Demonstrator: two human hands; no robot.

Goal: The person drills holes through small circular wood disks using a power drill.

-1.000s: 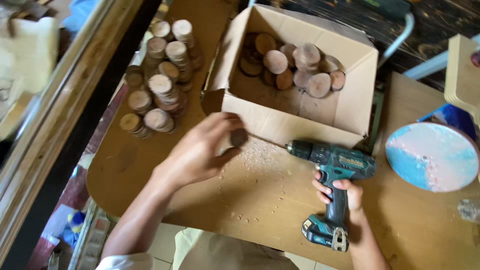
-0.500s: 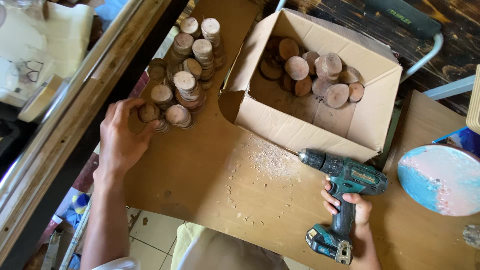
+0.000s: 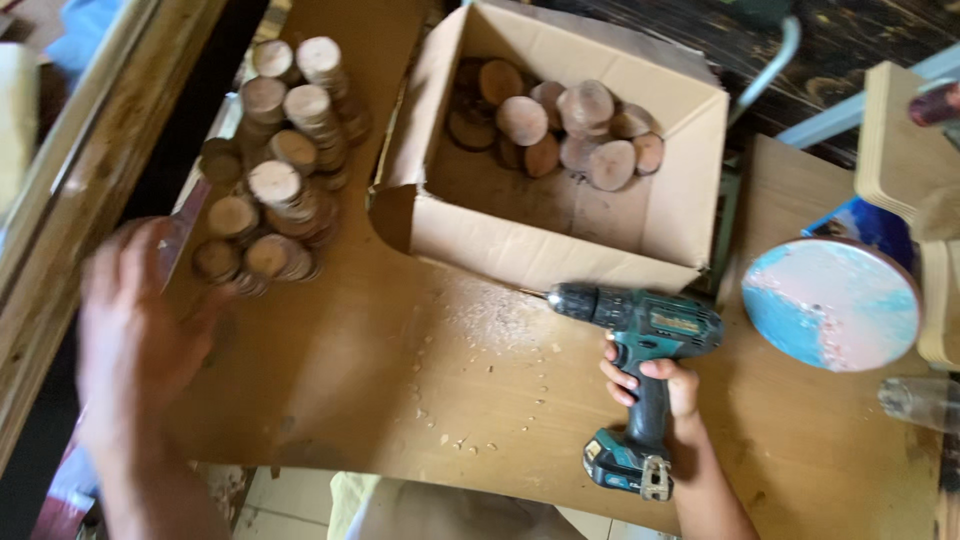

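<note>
My right hand [image 3: 655, 385] is wrapped tight around the grip of the teal cordless drill [image 3: 640, 340], fingers curled across the front of the handle. The drill lies level above the board, its dark chuck and thin bit aimed toward nine o'clock, the battery foot toward six. A small light label sits on the side of its teal body, and another light patch on the battery base; I leave the print unread.

My left hand [image 3: 135, 320] is blurred at about eight o'clock from the drill, fingers spread loose and holding nothing that I can make out. It hovers just beside the stacks of wood slices [image 3: 280, 190], round discs with bark rims piled in short columns at ten o'clock on the plywood board [image 3: 400, 400].

At twelve o'clock from the drill stands an open cardboard box [image 3: 545, 255], plain brown, flaps up, with no label I can see on its near wall. More loose wood rounds [image 3: 560, 125] lie heaped in its far half. A patch of pale sawdust [image 3: 490, 320] lies on the board just ahead of the bit.

At three o'clock rests a round disc painted blue and pink [image 3: 830, 305], lying flat near the board's right edge.
</note>
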